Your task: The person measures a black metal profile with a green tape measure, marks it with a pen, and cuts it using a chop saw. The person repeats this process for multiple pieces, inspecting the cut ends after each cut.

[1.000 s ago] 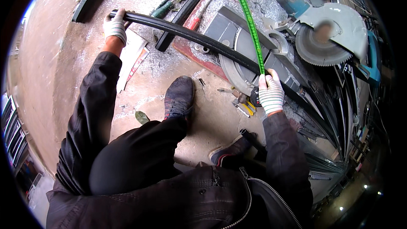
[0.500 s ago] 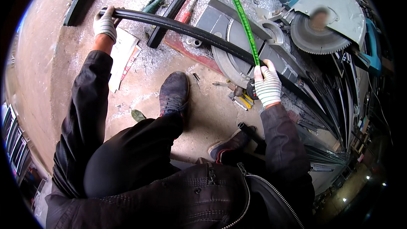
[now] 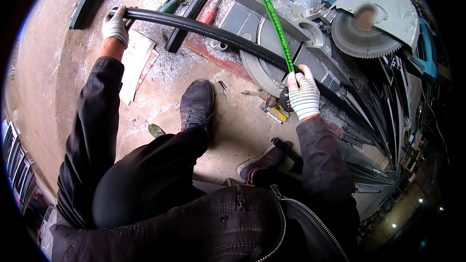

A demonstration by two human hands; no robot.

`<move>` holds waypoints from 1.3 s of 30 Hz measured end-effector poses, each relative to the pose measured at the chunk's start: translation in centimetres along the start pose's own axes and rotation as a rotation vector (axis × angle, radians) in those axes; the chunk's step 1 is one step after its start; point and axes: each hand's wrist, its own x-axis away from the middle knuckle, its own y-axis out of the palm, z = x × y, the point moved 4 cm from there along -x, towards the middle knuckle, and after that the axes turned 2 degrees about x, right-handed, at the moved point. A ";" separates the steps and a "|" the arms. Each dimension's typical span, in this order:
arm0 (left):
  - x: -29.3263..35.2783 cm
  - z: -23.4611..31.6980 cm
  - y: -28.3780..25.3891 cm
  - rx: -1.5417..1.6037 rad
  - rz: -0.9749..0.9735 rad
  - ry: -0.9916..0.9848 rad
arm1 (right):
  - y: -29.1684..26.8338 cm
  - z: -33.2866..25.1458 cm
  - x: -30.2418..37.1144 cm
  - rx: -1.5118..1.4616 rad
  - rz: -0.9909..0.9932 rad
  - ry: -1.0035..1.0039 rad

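Observation:
A long black metal profile (image 3: 204, 29) lies slantwise across the grey bed of a mitre saw (image 3: 250, 17). Its far-left end is gripped by my gloved left hand (image 3: 115, 30), fingers closed around it. My gloved right hand (image 3: 304, 96) is closed on a tape measure (image 3: 285, 101), whose dark case shows partly below the fingers. The green tape blade (image 3: 270, 12) runs from this hand up past the top edge, crossing over the profile. The right fingers also rest at the profile; whether they grip it is hidden.
The saw's toothed disc (image 3: 361, 41) stands raised at the right, beside many dark profiles (image 3: 383, 111). On the floor lie a red-handled screwdriver (image 3: 209, 15), another black profile (image 3: 180, 39), papers (image 3: 135, 65) and small tools (image 3: 274, 111). Metal shavings are scattered around.
The whole scene has shifted slightly left and up in view. Both hands keep their hold, with no clear movement relative to the profile or the tape.

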 end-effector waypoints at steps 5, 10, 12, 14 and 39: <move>0.7 0.1 0.5 0.009 0.034 0.005 | 0.2 0.7 -0.2 -0.060 -0.057 0.063; 0.6 0.1 0.5 0.011 0.020 -0.015 | 0.2 1.4 -0.3 -0.084 -0.059 0.018; 0.5 0.0 0.4 0.022 0.008 -0.023 | 0.2 1.5 -0.4 -0.085 -0.083 0.018; 0.5 0.0 0.2 0.022 0.015 -0.016 | 0.1 1.3 -0.4 -0.086 -0.100 0.022; 10.9 11.7 3.3 0.050 0.168 0.322 | -4.8 2.2 2.3 -0.037 -0.136 0.042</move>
